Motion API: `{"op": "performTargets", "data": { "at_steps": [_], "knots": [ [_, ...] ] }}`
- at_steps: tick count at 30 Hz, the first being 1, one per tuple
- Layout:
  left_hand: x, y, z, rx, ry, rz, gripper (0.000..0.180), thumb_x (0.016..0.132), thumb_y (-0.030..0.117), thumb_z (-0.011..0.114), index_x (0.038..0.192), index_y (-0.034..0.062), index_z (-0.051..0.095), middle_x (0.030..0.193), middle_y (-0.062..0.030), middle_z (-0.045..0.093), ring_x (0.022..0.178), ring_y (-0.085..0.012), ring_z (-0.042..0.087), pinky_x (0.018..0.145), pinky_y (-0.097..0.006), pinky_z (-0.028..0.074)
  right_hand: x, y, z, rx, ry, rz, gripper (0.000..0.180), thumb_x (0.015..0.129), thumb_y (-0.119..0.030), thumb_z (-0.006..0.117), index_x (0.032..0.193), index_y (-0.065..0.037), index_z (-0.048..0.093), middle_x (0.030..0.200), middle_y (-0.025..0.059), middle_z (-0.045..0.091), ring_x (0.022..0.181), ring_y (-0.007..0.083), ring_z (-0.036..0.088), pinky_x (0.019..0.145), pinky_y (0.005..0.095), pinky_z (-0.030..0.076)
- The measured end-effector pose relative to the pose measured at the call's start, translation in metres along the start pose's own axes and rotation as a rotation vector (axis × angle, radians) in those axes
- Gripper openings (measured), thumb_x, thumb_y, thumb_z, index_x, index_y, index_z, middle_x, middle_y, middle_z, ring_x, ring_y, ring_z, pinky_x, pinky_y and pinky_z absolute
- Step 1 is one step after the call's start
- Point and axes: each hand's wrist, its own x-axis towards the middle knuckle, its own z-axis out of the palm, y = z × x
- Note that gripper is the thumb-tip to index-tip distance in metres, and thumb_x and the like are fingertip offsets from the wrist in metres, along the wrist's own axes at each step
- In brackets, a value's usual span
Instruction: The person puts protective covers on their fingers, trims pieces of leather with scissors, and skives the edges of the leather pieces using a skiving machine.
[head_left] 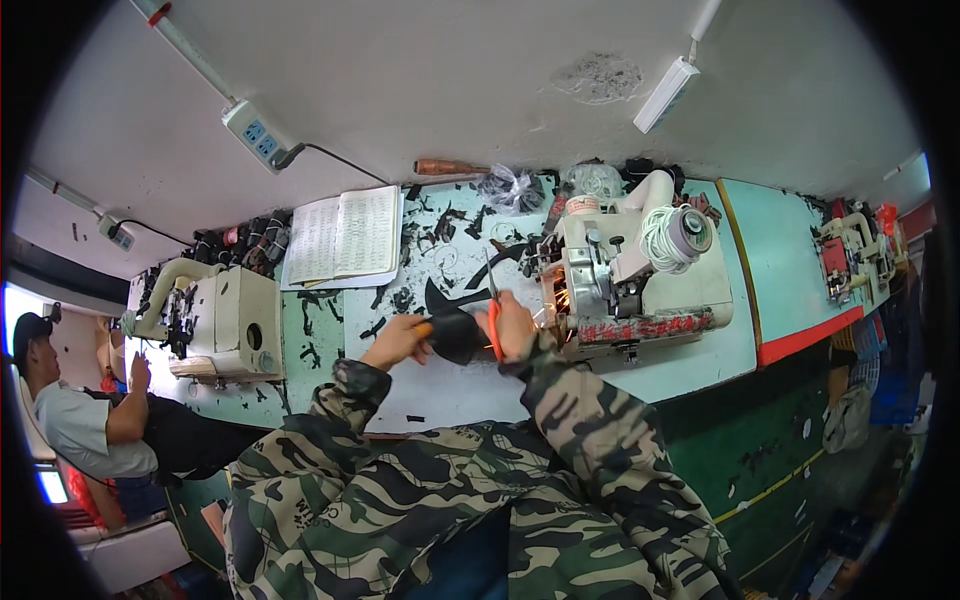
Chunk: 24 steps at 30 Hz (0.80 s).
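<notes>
Left fingers pinch black piece, which sits between them and right fingers. Right ones gripped round orange scissors. Scraps on surface beyond fingers; machine to their right.

Even, fairly bright light covers the worktable, with an orange glow at the nearer sewing machine, white glare at far left and a dimmer green floor. The black piece looks blurred, and fisheye distortion bends the worktable toward a black rim.
</notes>
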Motion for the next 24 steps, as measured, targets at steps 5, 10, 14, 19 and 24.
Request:
{"op": "performTargets", "data": {
  "at_steps": [5, 10, 14, 19, 24],
  "knots": [
    [-0.026, 0.012, -0.014, -0.199, 0.102, 0.083, 0.018, 0.091, 0.012, 0.039, 0.097, -0.0002, 0.052, 0.066, -0.0102, 0.058, 0.049, -0.0193, 0.059, 0.047, -0.027, 0.049, 0.052, -0.006, 0.021, -0.342, 0.429, -0.1, 0.053, 0.065, -0.022, 0.066, 0.108, 0.0, 0.044, 0.09, 0.0211, 0.057, 0.089, 0.0367, 0.054, 0.078, 0.0423, 0.041],
    [-0.047, 0.035, 0.024, -0.314, -0.061, 0.2, 0.018, 0.093, 0.013, 0.041, 0.101, -0.0004, 0.049, 0.067, -0.0119, 0.059, 0.05, -0.0197, 0.06, 0.048, -0.027, 0.05, -0.02, -0.023, -0.051, 0.311, -0.237, -0.348, 0.035, 0.079, -0.027, 0.064, 0.092, 0.003, 0.055, 0.069, 0.0148, 0.059, 0.064, 0.0295, 0.06, 0.056, 0.0378, 0.047],
    [-0.051, 0.068, 0.069, -0.114, -0.29, 0.097, 0.02, 0.091, 0.014, 0.044, 0.102, -0.0016, 0.051, 0.068, -0.0118, 0.06, 0.051, -0.0189, 0.06, 0.048, -0.027, 0.049, -0.062, 0.009, -0.105, 0.644, -0.365, -0.122, 0.017, 0.083, -0.011, 0.06, 0.084, 0.005, 0.06, 0.069, 0.0076, 0.063, 0.054, 0.0095, 0.059, 0.05, 0.0223, 0.047],
    [-0.018, 0.09, 0.113, 0.764, 0.117, 0.613, 0.023, 0.089, 0.011, 0.046, 0.107, -0.0017, 0.054, 0.074, -0.0091, 0.061, 0.056, -0.0156, 0.06, 0.048, -0.025, 0.047, -0.087, 0.064, -0.164, 0.62, -0.433, -0.07, 0.013, 0.083, -0.007, 0.054, 0.085, 0.005, 0.058, 0.07, 0.0088, 0.063, 0.055, 0.0107, 0.06, 0.05, 0.0246, 0.047],
    [0.007, 0.147, 0.178, 0.089, -0.586, 0.042, 0.023, 0.093, 0.017, 0.041, 0.1, 0.0001, 0.055, 0.069, -0.0087, 0.062, 0.054, -0.0158, 0.061, 0.048, -0.023, 0.047, -0.08, 0.086, -0.19, 0.754, -0.303, 0.0, 0.012, 0.085, -0.005, 0.052, 0.087, 0.005, 0.057, 0.072, 0.0086, 0.063, 0.055, 0.0111, 0.059, 0.049, 0.0242, 0.047]
  ]
}}
